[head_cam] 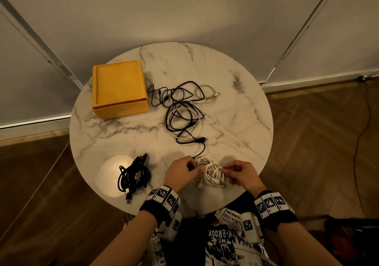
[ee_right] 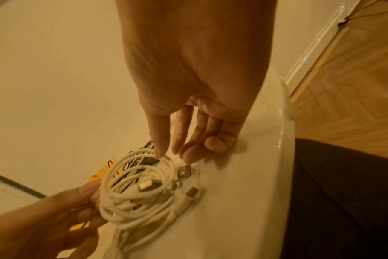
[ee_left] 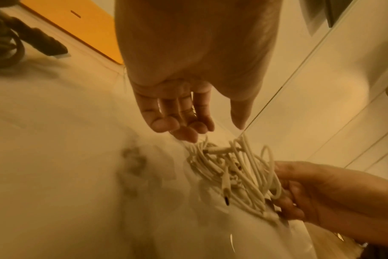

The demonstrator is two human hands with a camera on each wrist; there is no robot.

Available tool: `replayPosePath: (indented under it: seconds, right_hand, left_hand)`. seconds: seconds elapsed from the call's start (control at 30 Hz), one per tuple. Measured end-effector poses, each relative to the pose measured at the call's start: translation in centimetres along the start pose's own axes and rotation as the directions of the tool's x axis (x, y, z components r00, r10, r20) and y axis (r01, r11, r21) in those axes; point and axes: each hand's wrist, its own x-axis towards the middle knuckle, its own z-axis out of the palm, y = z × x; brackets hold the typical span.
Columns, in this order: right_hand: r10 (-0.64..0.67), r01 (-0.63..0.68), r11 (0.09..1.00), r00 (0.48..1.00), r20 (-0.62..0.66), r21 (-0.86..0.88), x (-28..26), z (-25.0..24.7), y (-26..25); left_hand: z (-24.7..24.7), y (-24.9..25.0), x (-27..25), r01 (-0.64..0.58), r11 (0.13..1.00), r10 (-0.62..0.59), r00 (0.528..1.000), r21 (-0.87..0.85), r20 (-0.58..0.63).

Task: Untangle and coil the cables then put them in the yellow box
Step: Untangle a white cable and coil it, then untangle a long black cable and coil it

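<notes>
A coiled white cable (head_cam: 211, 171) lies at the near edge of the table between my hands. My left hand (head_cam: 193, 166) pinches its left side, while my right hand (head_cam: 225, 171) holds its right side. In the right wrist view the white coil (ee_right: 139, 189) shows loose USB plugs, and my right hand (ee_right: 173, 154) has its thumb on the top loops. In the left wrist view my left hand (ee_left: 210, 129) curls over the coil (ee_left: 233, 171). The yellow box (head_cam: 120, 89) stands closed at the far left. A tangle of black and white cables (head_cam: 182, 109) lies mid-table.
A coiled black cable (head_cam: 133, 176) lies left of my hands near the table's edge. One black strand runs from the tangle toward my left hand. The round marble table (head_cam: 235, 122) ends just before my body. Wood floor and a thin floor cable (head_cam: 367, 122) lie to the right.
</notes>
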Motion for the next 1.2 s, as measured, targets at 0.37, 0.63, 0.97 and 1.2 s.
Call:
replayPosePath:
  seconds: [0.37,0.63,0.97,1.2]
  right_hand:
    - [0.018,-0.018,1.000,0.999,0.045,-0.001,-0.6,-1.0,0.8]
    - [-0.014,0.018,0.997,0.999,0.047,-0.077,-0.7,-1.9,0.2]
    - [0.037,-0.061,0.972,0.994,-0.106,-0.227,0.9,-4.6,-0.9]
    - [-0.049,0.036,0.945,0.998,-0.032,-0.325,2.9,-2.1,-4.3]
  left_hand:
    - [0.0,-0.5,0.1,-0.066,0.986,0.071,0.997,-0.153,0.024]
    - [0.2,0.5,-0.4,-0.089,0.984,0.096,0.995,-0.152,0.040]
    - [-3.0,-0.9,1.9,-0.044,0.999,0.045,0.990,0.014,-0.135]
    - [-1.7,0.1,3.0,-0.185,0.797,0.143,0.983,0.575,0.118]
